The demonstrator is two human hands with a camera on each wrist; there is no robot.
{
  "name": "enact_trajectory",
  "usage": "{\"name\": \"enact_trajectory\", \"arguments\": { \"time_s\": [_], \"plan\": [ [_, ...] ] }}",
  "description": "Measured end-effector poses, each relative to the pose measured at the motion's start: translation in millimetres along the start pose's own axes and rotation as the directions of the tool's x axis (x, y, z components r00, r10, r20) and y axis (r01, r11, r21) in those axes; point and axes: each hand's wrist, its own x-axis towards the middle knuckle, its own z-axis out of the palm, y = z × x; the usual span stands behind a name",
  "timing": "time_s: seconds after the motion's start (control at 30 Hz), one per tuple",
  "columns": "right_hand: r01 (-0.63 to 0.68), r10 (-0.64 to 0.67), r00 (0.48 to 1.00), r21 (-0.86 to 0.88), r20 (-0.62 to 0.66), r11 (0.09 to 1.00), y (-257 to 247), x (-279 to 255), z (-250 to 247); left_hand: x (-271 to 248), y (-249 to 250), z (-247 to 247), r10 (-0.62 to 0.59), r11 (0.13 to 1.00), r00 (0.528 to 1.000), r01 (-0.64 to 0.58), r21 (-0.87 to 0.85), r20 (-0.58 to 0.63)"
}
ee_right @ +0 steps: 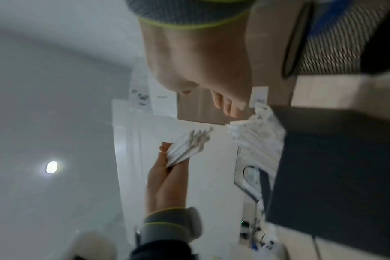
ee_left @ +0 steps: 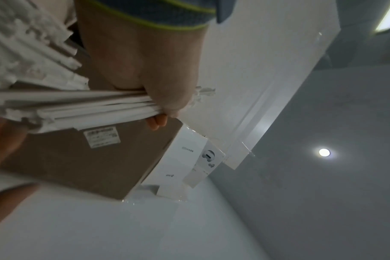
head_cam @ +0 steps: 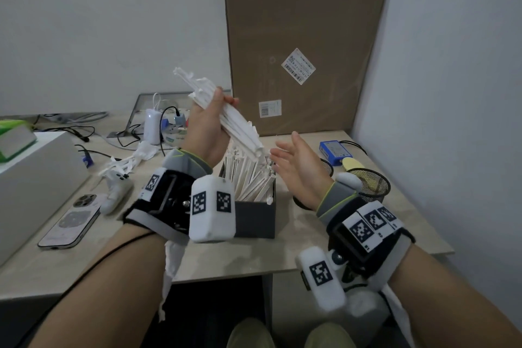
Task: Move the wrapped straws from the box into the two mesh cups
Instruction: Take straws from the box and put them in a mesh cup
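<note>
Straws upright, approx. packed in box

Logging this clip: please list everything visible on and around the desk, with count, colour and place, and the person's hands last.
straw bundle: one, white, raised above the box.
box: one, dark grey, desk centre, more wrapped straws inside.
mesh cups: two, black, right of the box.
cardboard carton: one, brown, against the back wall.
phone: one, pale, desk left.
game controller: one, white, beside the phone.
blue device: one, behind the cups.
left hand: grips the bundle.
right hand: open, empty, beside the box.
</note>
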Motion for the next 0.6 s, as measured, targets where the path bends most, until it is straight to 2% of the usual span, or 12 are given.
{"name": "enact_trajectory", "arguments": {
  "time_s": [0.07,0.13,0.27,0.4,0.47,0.5,0.53,0.57,0.6],
  "plan": [
    [-0.107,0.091,0.993,0.231,0.081,0.967,-2.0,-0.5,4.7,-7.3,-8.5,13.6,-0.014,1.0,0.999,0.015,-0.018,0.037],
    [-0.153,0.105,0.984,0.37,0.147,0.916,-4.2,-2.3,9.5,-14.8,-19.5,24.1,-0.025,1.0,0.998,0.025,0.002,0.057],
    [-0.171,0.067,0.972,0.489,0.223,0.855,-4.1,-3.5,8.6,-25.9,-37.7,35.5,-0.085,0.996,0.993,0.082,0.038,0.086],
    [-0.187,0.1,0.966,0.378,0.238,0.907,-3.2,-2.3,0.2,-32.5,-44.4,42.0,-0.123,0.982,0.979,0.096,0.164,0.164],
    [-0.196,0.15,0.967,0.223,0.206,0.955,-7.1,-0.7,-5.7,-33.3,-43.8,43.2,-0.129,0.974,0.974,0.089,0.21,0.186],
    [-0.154,0.139,0.979,0.097,0.149,0.983,-12.2,0.9,-9.2,-33.1,-43.2,43.3,-0.124,0.968,0.972,0.075,0.238,0.198],
    [-0.061,0.066,0.993,-0.053,0.1,0.997,-21.3,1.3,-11.5,-32.7,-43.0,43.1,-0.117,0.959,0.971,0.056,0.278,0.211],
    [0.081,-0.069,0.995,-0.202,0.065,0.976,-34.7,-1.5,-12.4,-32.4,-43.8,42.6,-0.117,0.942,0.967,0.036,0.333,0.226],
    [0.252,-0.248,0.967,-0.335,0.055,0.908,-52.1,-5.3,-11.5,-32.1,-45.5,42.4,-0.123,0.915,0.96,0.011,0.403,0.251]
  ]
}}
